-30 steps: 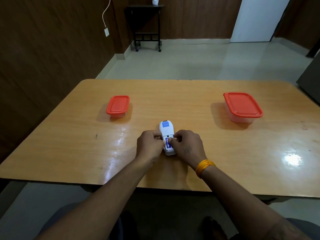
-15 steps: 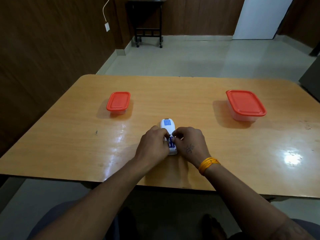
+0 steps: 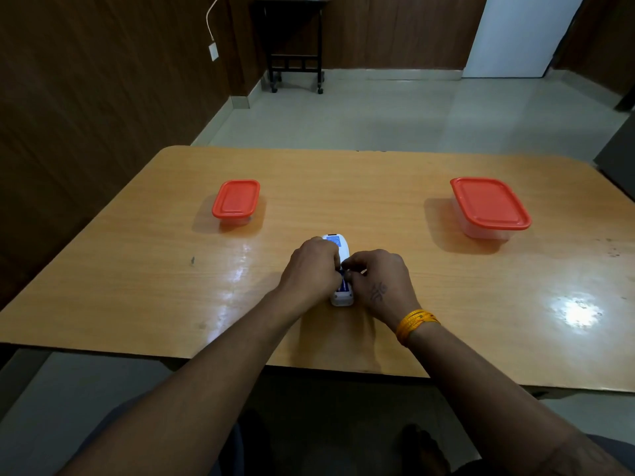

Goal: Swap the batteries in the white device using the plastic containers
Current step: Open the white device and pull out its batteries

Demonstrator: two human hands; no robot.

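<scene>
- The white device [image 3: 338, 269] lies near the table's [image 3: 378, 187] front edge, long axis running away from you.
- Your left hand [image 3: 311, 269] and right hand [image 3: 376, 278] curl onto it from either side, equally near, fingertips at the open battery bay.

The room is moderately lit from overhead, and the dark wall panels at the left are left dim. A bright white glare spot is thrown on the glossy table [image 3: 446, 304] towards its near right corner, and a paler streaked sheen is seen left of centre near the hands. Soft shadows are cast to the left of the two red-lidded containers, the small one [image 3: 236, 199] and the large one [image 3: 489, 204], and beneath the forearms. The table's edges are bowed by wide-angle distortion. Focus is fairly sharp at the centre; detail is softened towards the frame's lower corners, where the lap is left murky.
</scene>
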